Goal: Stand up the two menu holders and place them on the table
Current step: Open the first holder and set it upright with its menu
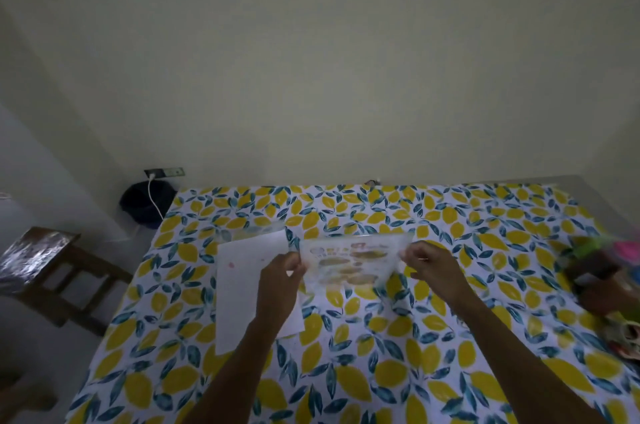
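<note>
A clear menu holder (349, 262) with a printed food menu inside is held just above the lemon-print table (381, 354), tilted toward me. My left hand (282, 269) pinches its left edge and my right hand (427, 259) pinches its right edge. To the left lies a second menu holder (242, 288) flat on the cloth, showing a white sheet; its lower right part is hidden by my left forearm. A clear edge of it shows near the far end.
A wooden chair (52, 271) stands off the table's left side. A dark bin (145, 204) and a white cable sit by the wall at the far left corner. Blurred colourful items (609, 271) crowd the table's right edge.
</note>
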Demonstrator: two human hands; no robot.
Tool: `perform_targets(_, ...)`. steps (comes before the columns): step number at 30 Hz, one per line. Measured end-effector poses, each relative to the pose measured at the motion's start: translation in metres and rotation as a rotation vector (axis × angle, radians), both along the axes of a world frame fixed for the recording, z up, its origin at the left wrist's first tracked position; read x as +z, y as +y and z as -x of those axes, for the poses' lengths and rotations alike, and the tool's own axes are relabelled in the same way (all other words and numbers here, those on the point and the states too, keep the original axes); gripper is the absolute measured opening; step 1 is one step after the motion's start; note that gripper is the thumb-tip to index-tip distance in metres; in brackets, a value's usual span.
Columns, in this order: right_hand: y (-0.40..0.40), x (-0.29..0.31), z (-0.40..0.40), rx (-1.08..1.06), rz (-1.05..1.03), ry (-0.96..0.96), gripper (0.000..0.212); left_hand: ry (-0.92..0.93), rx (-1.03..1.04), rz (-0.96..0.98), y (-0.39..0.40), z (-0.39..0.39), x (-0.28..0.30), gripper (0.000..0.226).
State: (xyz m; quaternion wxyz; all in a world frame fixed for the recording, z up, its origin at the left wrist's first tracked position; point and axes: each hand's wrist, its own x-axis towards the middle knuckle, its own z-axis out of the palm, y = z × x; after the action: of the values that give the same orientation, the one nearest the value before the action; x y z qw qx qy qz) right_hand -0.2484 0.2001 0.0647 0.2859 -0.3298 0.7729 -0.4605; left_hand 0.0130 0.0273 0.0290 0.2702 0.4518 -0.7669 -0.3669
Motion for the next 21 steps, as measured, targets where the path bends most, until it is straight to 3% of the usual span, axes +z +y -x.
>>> perform_targets(2, -0.021, -0.015, 0.010, -0.004, -0.002, 0.050, 0.013, -0.009, 0.024, -0.001, -0.015, 0.015, -0.004, 0.025)
perform_targets(6, -0.047, -0.049, 0.014, -0.015, -0.026, 0.151, 0.015, 0.001, 0.088, -0.060, -0.029, 0.034, -0.016, 0.018)
perform_targets(12, -0.056, -0.088, 0.010, -0.106, 0.007, 0.159, 0.015, -0.032, 0.132, -0.118, -0.032, 0.041, -0.034, 0.024)
perform_targets(17, -0.059, -0.106, 0.009, -0.154, -0.021, 0.177, 0.012, -0.031, 0.144, -0.146, -0.033, 0.042, -0.047, 0.006)
perform_targets(21, -0.060, -0.108, 0.007, -0.170, -0.035, 0.182, 0.014, -0.063, 0.155, -0.146, -0.033, 0.043, -0.054, 0.014)
